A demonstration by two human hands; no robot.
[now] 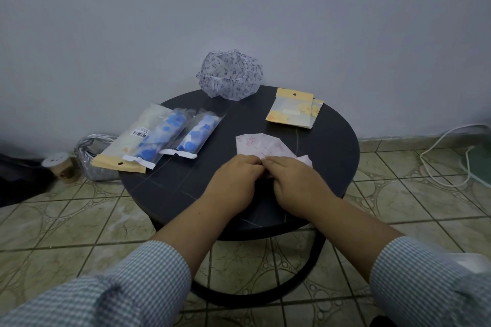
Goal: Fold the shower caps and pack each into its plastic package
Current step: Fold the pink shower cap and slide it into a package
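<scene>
A pink patterned shower cap (261,145) lies partly folded flat in the middle of the round dark table (170,188). My left hand (233,180) and my right hand (295,180) sit side by side on its near edge, fingers curled and pinching the plastic. A puffed white cap with a blue print (230,74) stands at the table's far edge. Two empty yellow-topped packages (293,111) lie overlapped at the far right. At the left lie three filled packages: one pale (132,141) and two with blue-flowered caps (162,138) (198,133).
On the tiled floor to the left stand a silver bundle (90,159), a small round jar (59,164) and something dark (18,178). A white cable (446,156) loops on the floor at the right. The wall stands right behind the table.
</scene>
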